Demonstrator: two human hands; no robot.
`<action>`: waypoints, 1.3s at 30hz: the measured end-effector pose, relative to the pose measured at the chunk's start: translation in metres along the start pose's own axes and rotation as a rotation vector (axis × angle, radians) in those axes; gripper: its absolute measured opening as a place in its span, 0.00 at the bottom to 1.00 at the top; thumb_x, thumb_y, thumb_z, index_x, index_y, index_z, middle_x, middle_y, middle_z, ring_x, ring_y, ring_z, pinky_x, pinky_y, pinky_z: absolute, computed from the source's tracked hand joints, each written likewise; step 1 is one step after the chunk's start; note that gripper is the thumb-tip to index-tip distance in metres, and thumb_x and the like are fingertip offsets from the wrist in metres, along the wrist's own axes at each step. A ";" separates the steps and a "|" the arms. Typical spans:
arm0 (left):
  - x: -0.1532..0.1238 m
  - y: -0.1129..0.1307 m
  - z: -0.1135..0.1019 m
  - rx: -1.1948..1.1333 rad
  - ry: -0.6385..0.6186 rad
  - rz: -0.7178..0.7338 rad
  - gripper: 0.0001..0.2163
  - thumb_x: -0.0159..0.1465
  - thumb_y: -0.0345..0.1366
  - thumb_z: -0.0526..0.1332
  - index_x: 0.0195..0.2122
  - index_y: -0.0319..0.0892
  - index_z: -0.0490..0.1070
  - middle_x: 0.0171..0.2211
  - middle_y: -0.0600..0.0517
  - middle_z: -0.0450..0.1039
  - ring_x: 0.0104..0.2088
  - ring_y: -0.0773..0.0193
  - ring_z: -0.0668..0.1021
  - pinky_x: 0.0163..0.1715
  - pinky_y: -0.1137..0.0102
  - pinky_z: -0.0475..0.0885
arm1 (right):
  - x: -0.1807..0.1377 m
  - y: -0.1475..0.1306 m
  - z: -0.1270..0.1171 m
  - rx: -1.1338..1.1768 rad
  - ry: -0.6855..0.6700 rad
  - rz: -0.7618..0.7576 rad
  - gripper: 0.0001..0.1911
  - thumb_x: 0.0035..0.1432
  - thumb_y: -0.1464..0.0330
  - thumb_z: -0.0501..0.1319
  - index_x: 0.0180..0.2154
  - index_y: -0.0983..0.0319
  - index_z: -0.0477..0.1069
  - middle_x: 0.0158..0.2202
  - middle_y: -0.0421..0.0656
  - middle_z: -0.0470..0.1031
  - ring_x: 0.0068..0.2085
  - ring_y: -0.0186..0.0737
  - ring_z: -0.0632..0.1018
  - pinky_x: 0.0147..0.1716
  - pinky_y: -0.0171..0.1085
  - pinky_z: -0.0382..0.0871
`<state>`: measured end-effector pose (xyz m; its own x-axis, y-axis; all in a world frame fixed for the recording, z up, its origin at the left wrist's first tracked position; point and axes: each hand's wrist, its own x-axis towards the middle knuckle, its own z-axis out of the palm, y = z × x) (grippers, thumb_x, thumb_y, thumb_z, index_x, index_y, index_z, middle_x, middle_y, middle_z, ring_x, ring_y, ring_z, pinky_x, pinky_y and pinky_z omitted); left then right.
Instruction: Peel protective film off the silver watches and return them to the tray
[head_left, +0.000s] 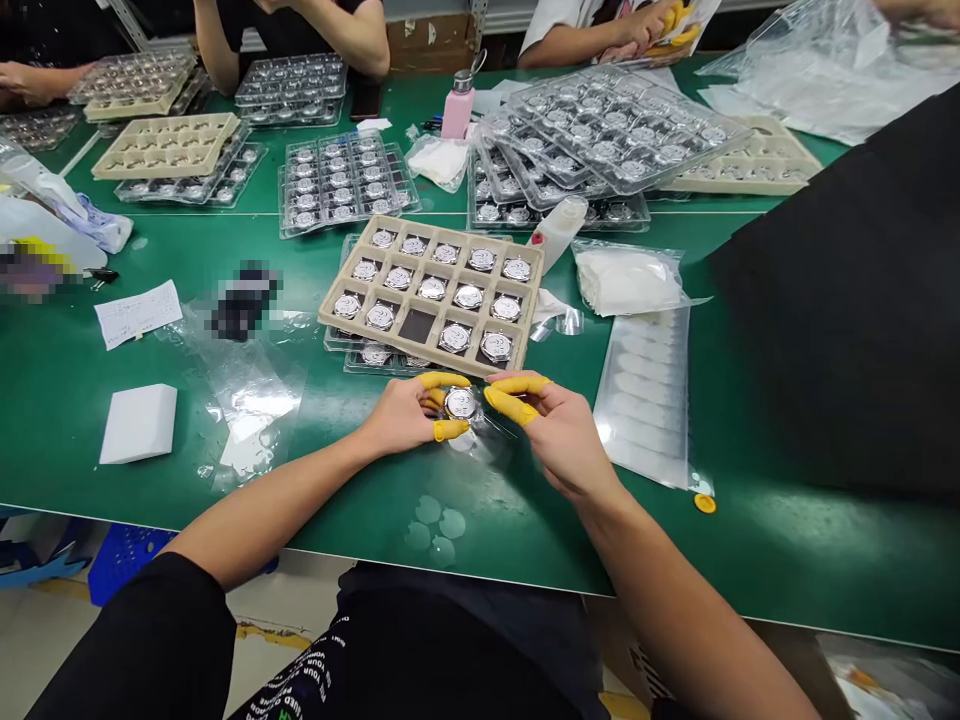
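Note:
My left hand (409, 413) grips a round silver watch dial (460, 403) between fingers in yellow finger cots. Close beside the dial on its right, my right hand (551, 425) pinches its yellow-capped fingertips together; a thin clear film seems to hang below the dial. Just beyond both hands lies a beige tray (537, 283) with a grid of pockets, most filled with similar silver dials, one dark pocket bare. It rests on clear trays.
The green table carries a clear sheet of film stickers (652, 390), a bag of white cloths (628, 278), a white squeeze bottle (559, 230), a white foam block (139, 422), stacked clear trays (345, 180) and a loose yellow finger cot (704, 503). Other people work across the table.

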<state>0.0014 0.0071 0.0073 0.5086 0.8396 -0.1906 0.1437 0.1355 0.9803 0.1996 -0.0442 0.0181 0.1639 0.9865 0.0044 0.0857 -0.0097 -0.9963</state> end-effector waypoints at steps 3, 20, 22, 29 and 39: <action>0.000 0.000 0.000 0.018 -0.008 0.005 0.29 0.46 0.32 0.74 0.52 0.38 0.76 0.28 0.55 0.74 0.27 0.70 0.75 0.31 0.75 0.74 | -0.004 -0.001 0.009 0.074 0.013 0.135 0.14 0.47 0.59 0.74 0.35 0.59 0.81 0.43 0.48 0.83 0.44 0.47 0.82 0.46 0.47 0.78; 0.000 -0.006 0.000 0.081 -0.065 0.012 0.26 0.49 0.36 0.72 0.51 0.39 0.76 0.31 0.51 0.79 0.31 0.64 0.80 0.36 0.70 0.79 | -0.005 0.004 0.022 0.102 0.017 0.293 0.21 0.35 0.55 0.78 0.30 0.59 0.78 0.34 0.45 0.82 0.38 0.46 0.82 0.44 0.46 0.78; 0.000 -0.006 0.000 0.086 -0.070 0.015 0.26 0.49 0.36 0.72 0.51 0.39 0.77 0.31 0.51 0.79 0.31 0.64 0.81 0.36 0.70 0.79 | -0.005 0.002 0.022 0.083 0.011 0.302 0.21 0.36 0.54 0.77 0.30 0.60 0.78 0.34 0.46 0.82 0.38 0.46 0.82 0.45 0.46 0.77; 0.000 -0.005 -0.001 0.078 -0.081 0.014 0.26 0.48 0.35 0.72 0.51 0.40 0.77 0.32 0.51 0.80 0.32 0.63 0.81 0.37 0.69 0.80 | -0.007 -0.006 0.023 0.110 0.025 0.358 0.23 0.33 0.54 0.78 0.30 0.60 0.79 0.36 0.46 0.83 0.41 0.47 0.82 0.48 0.46 0.75; 0.000 -0.003 0.000 0.080 -0.071 0.011 0.27 0.47 0.34 0.72 0.51 0.38 0.77 0.31 0.50 0.80 0.30 0.64 0.81 0.37 0.68 0.80 | -0.008 -0.002 0.024 0.095 0.011 0.333 0.22 0.36 0.53 0.77 0.31 0.60 0.78 0.36 0.46 0.82 0.42 0.47 0.81 0.49 0.47 0.75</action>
<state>0.0014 0.0067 0.0039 0.5690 0.8009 -0.1863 0.2043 0.0818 0.9755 0.1746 -0.0482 0.0176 0.1779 0.9299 -0.3218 -0.0662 -0.3150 -0.9468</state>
